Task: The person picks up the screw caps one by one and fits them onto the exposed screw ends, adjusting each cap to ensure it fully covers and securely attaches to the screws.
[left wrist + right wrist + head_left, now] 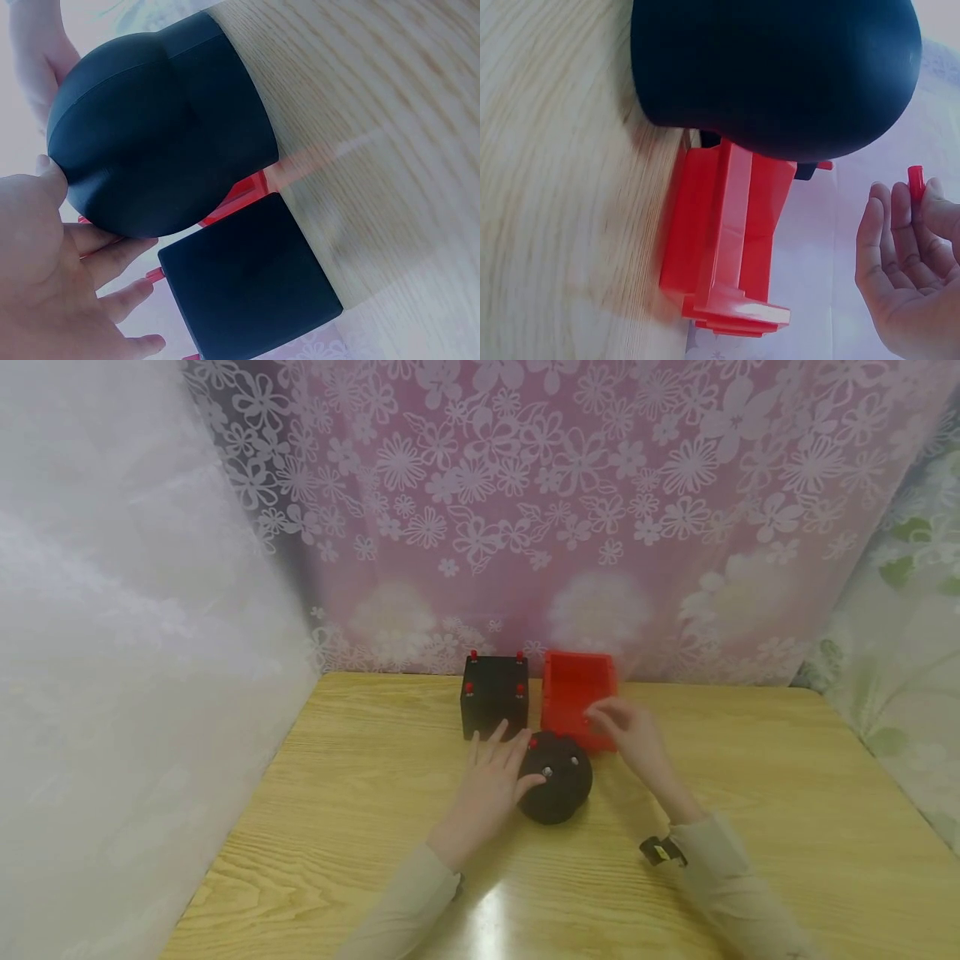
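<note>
My left hand (pixel 483 789) rests against a rounded black object (pixel 557 797), fingers spread and thumb touching its upper side. Two shiny metal spots and a red peg (pixel 533 743) show on the top of that object. Between thumb and fingertips my right hand (pixel 636 742) pinches a small red peg (pixel 916 184), held up near the red bin (pixel 546 693). Just beyond the left fingertips is a black box (pixel 495 675) with several red pegs standing on its top.
The black box and the red bin stand side by side at the back of the wooden table (pixel 360 777), the rounded object in front of them. A pink flowered curtain (pixel 480 527) hangs behind the table, with pale sheets at both sides.
</note>
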The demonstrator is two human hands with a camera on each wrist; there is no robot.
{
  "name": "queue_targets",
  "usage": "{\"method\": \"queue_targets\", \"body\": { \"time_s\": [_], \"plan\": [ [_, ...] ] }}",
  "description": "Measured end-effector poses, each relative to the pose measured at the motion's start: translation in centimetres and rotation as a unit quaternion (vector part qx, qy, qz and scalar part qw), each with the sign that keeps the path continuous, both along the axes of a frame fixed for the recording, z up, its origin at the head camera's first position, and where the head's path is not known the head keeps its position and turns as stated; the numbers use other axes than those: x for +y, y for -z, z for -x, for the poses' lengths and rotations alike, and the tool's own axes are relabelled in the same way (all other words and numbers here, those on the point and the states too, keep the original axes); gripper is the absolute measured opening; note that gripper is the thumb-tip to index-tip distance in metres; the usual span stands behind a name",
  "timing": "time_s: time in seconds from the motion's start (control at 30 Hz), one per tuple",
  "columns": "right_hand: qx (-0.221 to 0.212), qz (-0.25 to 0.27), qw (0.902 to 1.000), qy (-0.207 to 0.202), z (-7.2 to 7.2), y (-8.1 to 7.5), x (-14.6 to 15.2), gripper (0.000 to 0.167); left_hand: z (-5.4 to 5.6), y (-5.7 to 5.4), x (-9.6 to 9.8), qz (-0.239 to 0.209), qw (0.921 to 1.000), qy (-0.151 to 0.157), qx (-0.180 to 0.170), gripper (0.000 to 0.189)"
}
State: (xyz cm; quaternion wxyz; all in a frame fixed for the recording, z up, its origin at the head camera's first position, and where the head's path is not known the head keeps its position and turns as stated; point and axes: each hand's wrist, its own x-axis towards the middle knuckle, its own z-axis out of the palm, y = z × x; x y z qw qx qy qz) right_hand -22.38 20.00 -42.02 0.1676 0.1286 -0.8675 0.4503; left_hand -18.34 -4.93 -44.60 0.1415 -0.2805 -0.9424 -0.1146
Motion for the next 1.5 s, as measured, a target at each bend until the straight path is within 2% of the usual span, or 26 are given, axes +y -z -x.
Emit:
{"method": "queue_targets", "body": {
  "time_s": [0.3,0.6,0.93,1.1,1.33,1.5],
  "plan": [
    [0.013,0.02,0.9997,-0.002,-1.2,-0.6,-0.9,0.015,0.1,0.1,0.0,0.003,1.0,-0.001,0.003,0.071],
    [0.036,0.002,0.9993,-0.007,-1.9,-1.3,-1.8,0.01,0.2,0.1,0.0,0.004,0.9999,-0.002,0.01,0.071],
    [0.024,0.005,0.9996,-0.014,-2.3,-1.4,-2.1,0.009,0.1,0.0,0.0,0.008,0.9999,-0.001,0.009,0.07],
    [0.018,0.014,0.9995,-0.024,-2.7,-1.7,-2.3,0.008,0.1,0.1,0.0,0.01,0.9999,0.0,0.004,0.07],
    [0.004,0.039,0.9983,-0.043,-3.1,-2.1,-2.6,0.009,0.2,0.2,0.1,0.005,0.9998,0.001,0.018,0.07],
    [-0.007,0.04,0.9977,-0.054,-3.3,-2.1,-2.8,0.01,0.3,0.4,0.1,0.008,0.9999,-0.003,0.011,0.07]
  ]
}}
